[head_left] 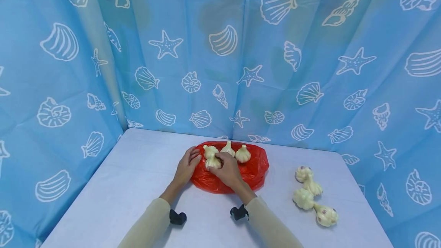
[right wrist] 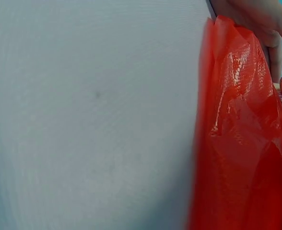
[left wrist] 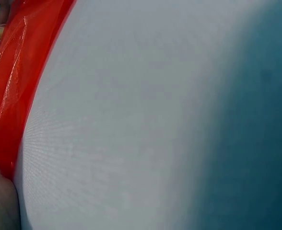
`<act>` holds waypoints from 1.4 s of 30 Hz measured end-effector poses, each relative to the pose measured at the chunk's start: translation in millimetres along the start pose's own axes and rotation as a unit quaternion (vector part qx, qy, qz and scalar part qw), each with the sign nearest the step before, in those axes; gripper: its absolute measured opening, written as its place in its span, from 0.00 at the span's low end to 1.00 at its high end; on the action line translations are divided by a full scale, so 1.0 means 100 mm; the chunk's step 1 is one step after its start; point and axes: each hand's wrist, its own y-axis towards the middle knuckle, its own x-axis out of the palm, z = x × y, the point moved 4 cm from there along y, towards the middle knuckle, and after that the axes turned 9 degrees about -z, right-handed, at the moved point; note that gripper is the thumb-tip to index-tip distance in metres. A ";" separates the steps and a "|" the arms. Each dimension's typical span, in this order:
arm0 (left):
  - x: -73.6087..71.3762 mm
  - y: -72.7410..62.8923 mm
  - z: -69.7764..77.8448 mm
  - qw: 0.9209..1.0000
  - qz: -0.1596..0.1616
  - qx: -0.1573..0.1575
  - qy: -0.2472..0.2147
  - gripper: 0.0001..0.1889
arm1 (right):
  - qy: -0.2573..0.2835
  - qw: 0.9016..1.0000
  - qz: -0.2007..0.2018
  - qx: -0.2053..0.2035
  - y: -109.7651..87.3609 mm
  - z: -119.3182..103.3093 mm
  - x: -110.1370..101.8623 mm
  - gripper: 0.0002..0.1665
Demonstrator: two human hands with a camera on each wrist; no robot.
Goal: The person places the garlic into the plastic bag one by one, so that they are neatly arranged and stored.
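A red plastic bag (head_left: 253, 169) lies on the white table with several garlic bulbs in it. My right hand (head_left: 228, 169) reaches over its front edge and grips one garlic bulb (head_left: 213, 162) between thumb and fingers. Close behind are another bulb (head_left: 209, 150), a third (head_left: 228, 148) and one more (head_left: 243, 154) to the right. My left hand (head_left: 186, 167) rests against the bag's left edge with its fingers extended. Only the bag's side (left wrist: 16, 81) and a bit of hand show in the left wrist view. The right wrist view shows the bag (right wrist: 241, 124) with fingers beyond it.
More garlic bulbs (head_left: 303, 199) lie in a loose group on the table's right side. The white tabletop (head_left: 138, 171) ends at the blue curtain (head_left: 193, 98) with white seashell prints, which surrounds it at the back and sides.
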 end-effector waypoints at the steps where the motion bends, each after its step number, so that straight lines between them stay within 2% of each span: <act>1: 0.00 0.00 0.00 1.000 0.001 -0.001 0.000 0.32 | -0.001 1.000 0.000 0.001 0.00 0.00 0.01 0.36; 8: 0.00 0.00 -0.03 1.000 -0.002 -0.005 0.005 0.31 | 0.011 1.000 -0.004 0.018 -0.04 0.03 0.06 0.37; 15: 0.00 0.00 -0.05 1.000 -0.002 -0.007 0.004 0.31 | 0.013 1.000 -0.003 0.004 -0.05 0.04 0.10 0.35; 26: 0.00 0.02 -0.05 1.000 -0.003 -0.014 0.003 0.33 | 0.012 1.000 0.004 0.012 -0.07 0.08 0.12 0.37; 33: 0.01 -0.01 -0.03 1.000 -0.007 -0.004 -0.008 0.32 | 0.017 1.000 0.003 0.024 -0.06 0.13 0.16 0.37; 42: 0.02 0.01 -0.03 1.000 0.001 -0.009 0.002 0.31 | 0.012 1.000 0.006 0.018 -0.05 0.10 0.14 0.37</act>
